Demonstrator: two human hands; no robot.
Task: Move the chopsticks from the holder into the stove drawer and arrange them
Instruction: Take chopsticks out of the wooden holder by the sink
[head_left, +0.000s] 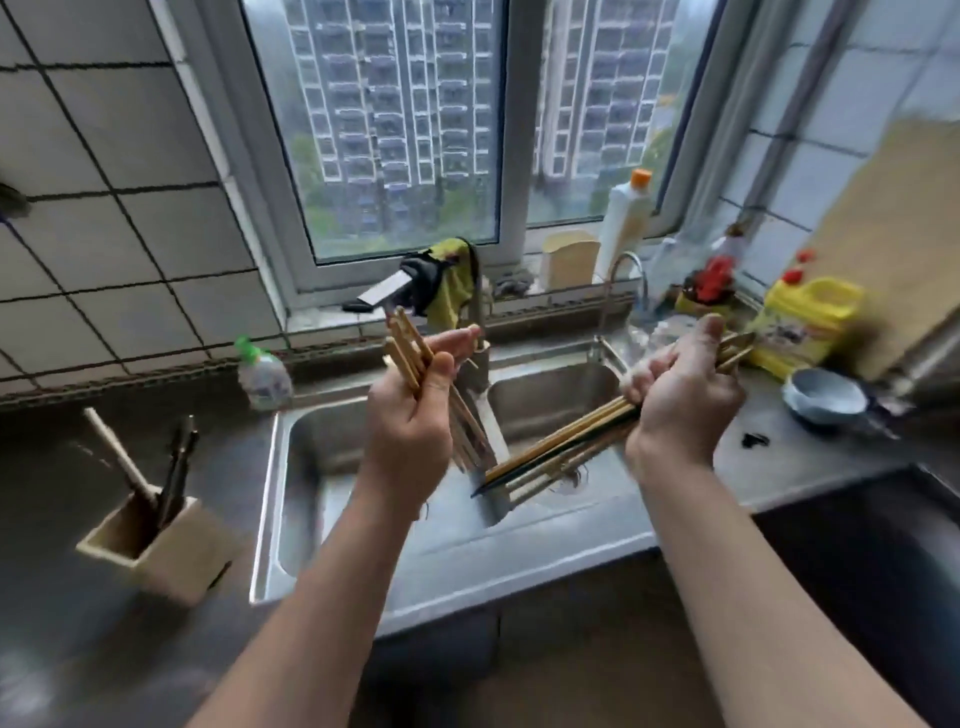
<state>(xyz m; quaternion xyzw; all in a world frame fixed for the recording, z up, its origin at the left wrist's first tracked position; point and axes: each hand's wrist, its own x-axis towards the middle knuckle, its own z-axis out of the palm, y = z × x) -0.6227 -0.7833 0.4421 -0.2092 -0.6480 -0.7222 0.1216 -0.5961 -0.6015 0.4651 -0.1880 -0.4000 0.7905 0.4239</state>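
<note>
My left hand grips a bundle of pale wooden chopsticks above the double sink, their ends pointing up and back. My right hand is shut on a second bundle of chopsticks, wooden ones and a dark one, slanting down to the left over the right basin. A square beige holder stands on the dark counter at the left. It still contains one pale stick and a few dark ones. The stove drawer is not in view.
A steel double sink with a tap lies below my hands. A small bottle stands at the sink's left corner. At the right are a yellow jug, a blue bowl and a leaning wooden board. A dark stove surface is at lower right.
</note>
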